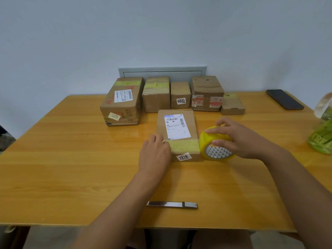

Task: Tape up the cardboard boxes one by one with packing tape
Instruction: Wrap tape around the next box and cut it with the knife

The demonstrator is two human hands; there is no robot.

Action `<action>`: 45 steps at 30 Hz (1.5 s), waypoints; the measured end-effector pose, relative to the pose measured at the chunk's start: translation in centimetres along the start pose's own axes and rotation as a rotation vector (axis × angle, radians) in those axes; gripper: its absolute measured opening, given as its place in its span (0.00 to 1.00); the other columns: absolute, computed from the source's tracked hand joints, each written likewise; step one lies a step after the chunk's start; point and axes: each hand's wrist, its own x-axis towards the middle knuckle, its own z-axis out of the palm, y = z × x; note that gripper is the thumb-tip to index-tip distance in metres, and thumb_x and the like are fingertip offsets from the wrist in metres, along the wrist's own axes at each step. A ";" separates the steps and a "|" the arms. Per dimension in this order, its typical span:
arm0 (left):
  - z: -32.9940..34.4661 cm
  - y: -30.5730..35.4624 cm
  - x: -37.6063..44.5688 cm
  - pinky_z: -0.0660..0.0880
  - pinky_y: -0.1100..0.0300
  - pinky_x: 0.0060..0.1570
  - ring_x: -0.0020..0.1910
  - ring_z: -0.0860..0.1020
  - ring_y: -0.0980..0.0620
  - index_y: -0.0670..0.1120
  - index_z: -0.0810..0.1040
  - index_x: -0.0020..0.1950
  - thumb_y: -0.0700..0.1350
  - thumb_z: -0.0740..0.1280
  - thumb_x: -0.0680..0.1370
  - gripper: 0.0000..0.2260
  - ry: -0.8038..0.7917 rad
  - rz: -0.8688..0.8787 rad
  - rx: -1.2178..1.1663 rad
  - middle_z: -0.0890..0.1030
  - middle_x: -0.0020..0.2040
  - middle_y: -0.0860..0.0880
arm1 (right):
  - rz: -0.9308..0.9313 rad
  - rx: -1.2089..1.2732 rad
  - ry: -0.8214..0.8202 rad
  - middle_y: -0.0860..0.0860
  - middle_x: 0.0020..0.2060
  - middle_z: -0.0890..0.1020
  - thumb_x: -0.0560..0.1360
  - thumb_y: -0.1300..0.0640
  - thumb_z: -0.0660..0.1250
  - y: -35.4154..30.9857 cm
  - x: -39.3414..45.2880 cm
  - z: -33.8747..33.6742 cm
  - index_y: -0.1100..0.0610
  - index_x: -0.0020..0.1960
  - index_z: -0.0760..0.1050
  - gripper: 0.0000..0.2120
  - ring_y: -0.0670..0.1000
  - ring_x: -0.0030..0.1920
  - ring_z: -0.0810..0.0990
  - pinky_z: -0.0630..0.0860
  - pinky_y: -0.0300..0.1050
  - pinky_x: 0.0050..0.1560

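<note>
Even, soft, diffuse lighting; faint shadows; mild sheen on the tabletop (71, 168). Wide-angle distortion bows the edges. Slight overall softness; right-edge green bag (321, 133) blurred.

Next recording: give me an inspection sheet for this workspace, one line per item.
Surface: wooden table, glossy.
Job's things: flat box at centre, yellow tape strip across its near end; tape roll at the box's right edge; five more boxes in a back row, several showing yellow tape.
Clutter: metal cutter near front edge; dark phone back right; green bag at right edge.
Hands: left hand pressing the strip's left end; right hand gripping the roll.
Cables: nothing seen.
Surroundings: pale wall, grey panel behind boxes.
</note>
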 end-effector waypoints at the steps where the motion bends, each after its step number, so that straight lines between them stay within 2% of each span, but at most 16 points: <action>1: 0.2 0.2 -0.2 0.70 0.57 0.36 0.42 0.77 0.45 0.42 0.82 0.40 0.38 0.68 0.71 0.03 -0.012 0.029 0.004 0.80 0.45 0.45 | 0.004 -0.001 0.002 0.41 0.60 0.63 0.79 0.49 0.65 0.0 0.0 0.1 0.39 0.70 0.69 0.20 0.44 0.62 0.64 0.72 0.44 0.59; 2: 0.4 0.4 -0.3 0.74 0.56 0.38 0.44 0.79 0.45 0.41 0.83 0.43 0.39 0.65 0.72 0.07 0.007 0.052 0.011 0.81 0.47 0.43 | 0.005 0.000 0.006 0.41 0.60 0.62 0.79 0.49 0.65 0.0 0.0 0.2 0.40 0.70 0.69 0.20 0.45 0.63 0.64 0.73 0.45 0.60; 3: 0.3 0.8 -0.5 0.77 0.55 0.46 0.51 0.80 0.43 0.39 0.83 0.53 0.40 0.59 0.75 0.14 -0.002 0.053 -0.011 0.81 0.54 0.40 | 0.002 0.002 0.013 0.41 0.60 0.62 0.79 0.49 0.65 0.0 -0.1 0.3 0.39 0.70 0.69 0.20 0.45 0.63 0.64 0.73 0.46 0.61; 4: 0.3 1.1 -0.6 0.74 0.53 0.60 0.64 0.75 0.41 0.36 0.76 0.66 0.40 0.54 0.78 0.20 -0.006 0.060 -0.065 0.76 0.66 0.37 | -0.004 0.007 0.022 0.41 0.60 0.63 0.79 0.49 0.65 0.0 -0.1 0.4 0.39 0.70 0.69 0.20 0.46 0.64 0.65 0.74 0.47 0.61; 5: 0.3 1.4 -0.6 0.63 0.52 0.72 0.75 0.64 0.41 0.36 0.63 0.76 0.41 0.51 0.82 0.23 -0.083 0.080 -0.088 0.64 0.76 0.37 | -0.011 0.012 0.033 0.41 0.60 0.63 0.79 0.50 0.65 0.0 -0.2 0.5 0.39 0.70 0.69 0.20 0.46 0.65 0.65 0.73 0.48 0.62; 6: 0.3 1.5 -0.7 0.50 0.54 0.76 0.79 0.52 0.44 0.38 0.51 0.80 0.43 0.49 0.83 0.25 -0.173 0.115 -0.089 0.52 0.80 0.40 | -0.016 0.015 0.043 0.41 0.60 0.63 0.79 0.50 0.65 0.1 -0.2 0.6 0.39 0.69 0.70 0.20 0.47 0.65 0.65 0.73 0.49 0.62; 8: 0.4 1.6 -0.9 0.41 0.55 0.76 0.80 0.43 0.47 0.43 0.44 0.81 0.49 0.51 0.84 0.28 -0.225 0.149 -0.095 0.45 0.81 0.43 | -0.012 0.014 0.049 0.41 0.60 0.63 0.79 0.50 0.64 0.1 -0.3 0.7 0.39 0.69 0.70 0.20 0.48 0.66 0.65 0.73 0.49 0.62; 13: 0.8 1.6 -0.7 0.45 0.53 0.77 0.80 0.47 0.44 0.49 0.44 0.81 0.53 0.55 0.81 0.32 -0.222 0.126 -0.126 0.48 0.81 0.42 | 0.030 -0.057 0.041 0.46 0.66 0.64 0.80 0.49 0.63 -0.4 -0.2 0.7 0.40 0.71 0.69 0.20 0.49 0.68 0.64 0.73 0.48 0.62; 19: 0.6 1.8 -0.5 0.42 0.46 0.78 0.80 0.40 0.48 0.47 0.43 0.81 0.54 0.56 0.81 0.34 -0.277 0.203 -0.063 0.41 0.81 0.47 | 0.047 -0.091 0.035 0.47 0.69 0.63 0.80 0.48 0.62 -0.9 -0.4 0.6 0.40 0.72 0.68 0.20 0.50 0.69 0.63 0.72 0.49 0.64; 24: 0.5 2.2 0.0 0.46 0.43 0.77 0.80 0.46 0.46 0.55 0.44 0.81 0.56 0.57 0.80 0.33 -0.284 0.211 -0.082 0.47 0.81 0.47 | 0.032 -0.081 0.055 0.48 0.70 0.63 0.80 0.49 0.62 -0.9 -0.5 1.0 0.41 0.72 0.68 0.20 0.50 0.71 0.62 0.67 0.48 0.67; 28: 0.6 2.9 0.2 0.40 0.41 0.76 0.79 0.39 0.46 0.49 0.46 0.81 0.57 0.58 0.80 0.35 -0.256 0.279 -0.040 0.42 0.81 0.48 | 0.022 -0.087 0.077 0.48 0.71 0.64 0.80 0.49 0.62 -0.7 -0.5 1.4 0.42 0.72 0.68 0.20 0.52 0.72 0.62 0.66 0.50 0.69; 32: 0.9 2.8 0.5 0.43 0.42 0.77 0.80 0.42 0.49 0.50 0.42 0.81 0.58 0.57 0.80 0.36 -0.297 0.297 -0.092 0.41 0.81 0.51 | -0.002 -0.083 0.109 0.49 0.70 0.65 0.80 0.50 0.62 -0.5 -0.5 1.7 0.44 0.72 0.69 0.20 0.52 0.71 0.62 0.65 0.51 0.70; 36: 0.7 2.9 0.6 0.42 0.37 0.75 0.79 0.42 0.40 0.58 0.38 0.80 0.60 0.57 0.80 0.36 -0.329 0.268 -0.083 0.41 0.81 0.54 | 0.000 -0.066 0.115 0.48 0.71 0.64 0.80 0.49 0.61 -0.4 -0.6 2.0 0.43 0.72 0.68 0.20 0.51 0.72 0.61 0.64 0.53 0.71; 40: 0.8 3.7 0.2 0.41 0.33 0.74 0.78 0.41 0.33 0.62 0.37 0.78 0.64 0.55 0.79 0.35 -0.330 0.133 -0.039 0.40 0.81 0.43 | -0.012 -0.057 0.149 0.48 0.71 0.64 0.80 0.49 0.61 -0.2 -0.6 2.5 0.43 0.72 0.68 0.20 0.51 0.72 0.61 0.64 0.53 0.71; 42: 1.2 4.0 -0.3 0.41 0.35 0.74 0.77 0.41 0.31 0.54 0.37 0.80 0.66 0.54 0.79 0.38 -0.291 0.013 -0.021 0.41 0.79 0.35 | -0.015 -0.050 0.162 0.47 0.71 0.65 0.80 0.49 0.61 0.0 -0.5 2.7 0.43 0.72 0.69 0.20 0.50 0.71 0.61 0.64 0.53 0.71; 45: 1.4 3.7 -0.6 0.43 0.40 0.76 0.78 0.42 0.32 0.44 0.39 0.80 0.69 0.51 0.79 0.41 -0.257 -0.075 -0.015 0.43 0.78 0.31 | -0.042 -0.023 0.190 0.48 0.70 0.66 0.80 0.50 0.63 0.1 -0.5 3.1 0.44 0.71 0.70 0.19 0.51 0.71 0.62 0.64 0.56 0.70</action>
